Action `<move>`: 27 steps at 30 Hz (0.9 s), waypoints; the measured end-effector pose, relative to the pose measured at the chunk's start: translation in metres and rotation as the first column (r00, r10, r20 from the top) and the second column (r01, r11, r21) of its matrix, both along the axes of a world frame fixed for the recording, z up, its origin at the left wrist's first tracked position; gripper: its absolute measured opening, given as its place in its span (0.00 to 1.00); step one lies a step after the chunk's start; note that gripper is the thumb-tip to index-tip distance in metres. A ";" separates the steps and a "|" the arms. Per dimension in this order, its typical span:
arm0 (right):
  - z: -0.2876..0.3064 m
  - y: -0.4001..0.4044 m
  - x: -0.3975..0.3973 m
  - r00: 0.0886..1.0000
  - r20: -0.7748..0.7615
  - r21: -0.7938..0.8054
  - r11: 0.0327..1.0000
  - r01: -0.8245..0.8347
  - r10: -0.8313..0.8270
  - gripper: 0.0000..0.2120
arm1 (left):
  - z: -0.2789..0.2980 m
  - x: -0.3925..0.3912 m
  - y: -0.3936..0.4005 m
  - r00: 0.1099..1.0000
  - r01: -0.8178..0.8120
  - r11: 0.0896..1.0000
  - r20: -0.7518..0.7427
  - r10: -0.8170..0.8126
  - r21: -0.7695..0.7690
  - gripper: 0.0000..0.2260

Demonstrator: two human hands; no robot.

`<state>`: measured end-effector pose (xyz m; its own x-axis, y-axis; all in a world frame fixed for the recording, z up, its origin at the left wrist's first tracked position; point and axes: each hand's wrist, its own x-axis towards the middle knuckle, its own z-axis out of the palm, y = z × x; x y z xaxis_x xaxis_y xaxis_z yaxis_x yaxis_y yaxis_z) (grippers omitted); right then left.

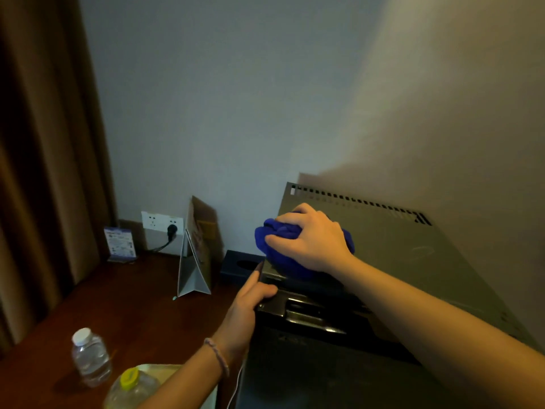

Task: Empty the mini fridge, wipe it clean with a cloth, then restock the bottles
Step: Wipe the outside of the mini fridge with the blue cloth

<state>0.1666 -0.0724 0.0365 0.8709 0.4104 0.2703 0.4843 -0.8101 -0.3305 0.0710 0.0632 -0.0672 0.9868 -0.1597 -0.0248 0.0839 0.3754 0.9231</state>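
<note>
Two hands are working at the mini fridge (383, 261), which is standing at the right end of the dark wooden table (118, 296), against the wall.

Far left on the table: a small blue-and-white card stand (120, 242) is sitting near the curtain (44, 172). A clear bottle with a white cap (90, 358) is standing upright near the front edge; just beside it, lower in frame, a second bottle with a yellow cap (129, 385) is partly hidden by the left forearm. A wall socket (162, 224) is carrying a black plug. A folded tent card (196, 261) is standing right of the socket, and a dark tissue box (240, 265) is lying between the card and the fridge.

Left arm is reaching forward and up from the lower edge, with a braided bracelet (218, 355) on the wrist. The left hand (247, 305) is gripping the top left front corner of the fridge, thumb lying over the top edge; the other fingers are out of sight behind the corner.

Right arm is extending from the lower right diagonally across the fridge top. The right hand (309, 237) is lying palm down, fingers curled round a bunched blue cloth (280, 246) and pressing it onto the grey top panel near its left edge.

A row of vent slots (354, 200) is running along the rear of the top.
</note>
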 end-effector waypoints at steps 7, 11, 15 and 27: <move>0.005 -0.001 0.080 0.999 -0.038 -0.003 1.000 -0.016 0.016 0.21 | 0.020 0.040 0.018 0.993 0.052 0.954 -0.113 -0.019 0.295 0.24; 0.006 -0.008 0.125 0.999 -0.041 0.016 1.000 -0.027 0.027 0.17 | 0.049 0.072 0.008 0.968 -0.099 0.857 -0.151 0.201 0.506 0.26; 0.010 -0.024 0.171 0.997 -0.078 -0.002 1.000 -0.010 0.010 0.16 | 0.084 0.089 -0.022 0.972 -0.121 0.674 -0.050 0.228 0.728 0.19; 0.007 -0.056 0.181 0.996 -0.033 -0.055 0.994 -0.089 0.088 0.17 | 0.080 0.122 -0.037 0.975 -0.077 0.152 0.042 0.220 0.985 0.23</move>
<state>0.3475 -0.1288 0.0437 0.8381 0.5000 0.2182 0.5452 -0.7822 -0.3014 0.1930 0.0261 0.0132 0.9688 0.2168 -0.1199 0.2472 -0.8139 0.5259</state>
